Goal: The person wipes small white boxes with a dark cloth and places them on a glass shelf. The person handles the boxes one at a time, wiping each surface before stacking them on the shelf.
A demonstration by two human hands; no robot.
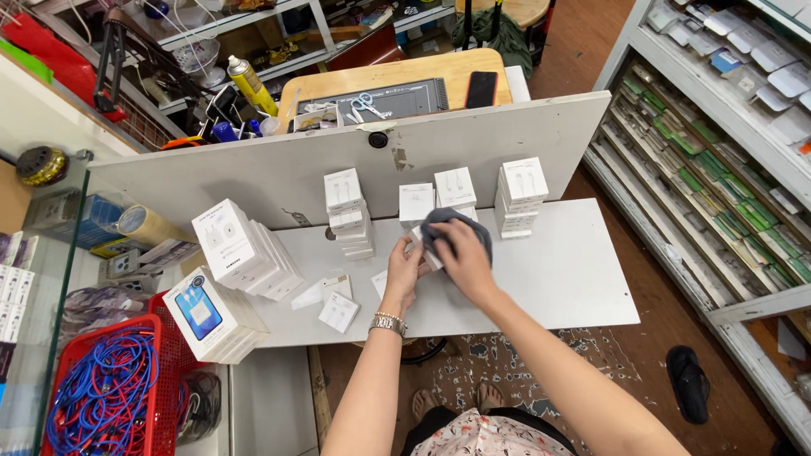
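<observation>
Hands meet over the flat white table (557, 279). The left hand (404, 268) is closed around a small white cardboard box (420, 242). The right hand (463, 257) presses a soft grey cloth (456, 226) on it, fingers curled. Stacks of white boxes (520, 196) stand just behind.

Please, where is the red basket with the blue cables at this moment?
In the head view, the red basket sits at the bottom left, below the white table, beside a stack of white boxes at the table's left end.
</observation>
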